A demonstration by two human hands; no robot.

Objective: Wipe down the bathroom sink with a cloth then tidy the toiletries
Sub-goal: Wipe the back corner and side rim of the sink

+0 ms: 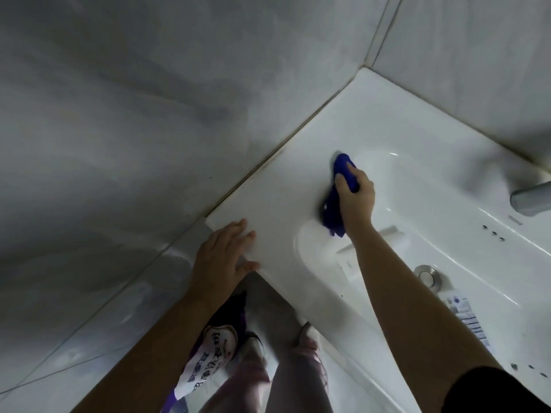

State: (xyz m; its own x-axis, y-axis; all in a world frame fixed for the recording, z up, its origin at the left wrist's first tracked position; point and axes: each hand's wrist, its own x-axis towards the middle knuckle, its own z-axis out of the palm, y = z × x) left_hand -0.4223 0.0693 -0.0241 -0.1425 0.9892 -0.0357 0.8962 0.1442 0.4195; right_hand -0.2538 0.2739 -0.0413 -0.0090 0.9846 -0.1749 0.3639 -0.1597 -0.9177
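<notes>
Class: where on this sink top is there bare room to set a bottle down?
Free: the far corner of the white ceramic sink, between grey tiled wall and basin; also the strip between left hand and blue cloth. Crowded: around the right hand gripping that cloth, and the printed label by the metal drain plug.

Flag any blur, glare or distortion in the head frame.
Head view: dim, flat light; wide-angle bows the tile seam; faucet at the right edge is blur-smeared; small glare streaks in the sink; blue cloth and right hand are readable.
</notes>
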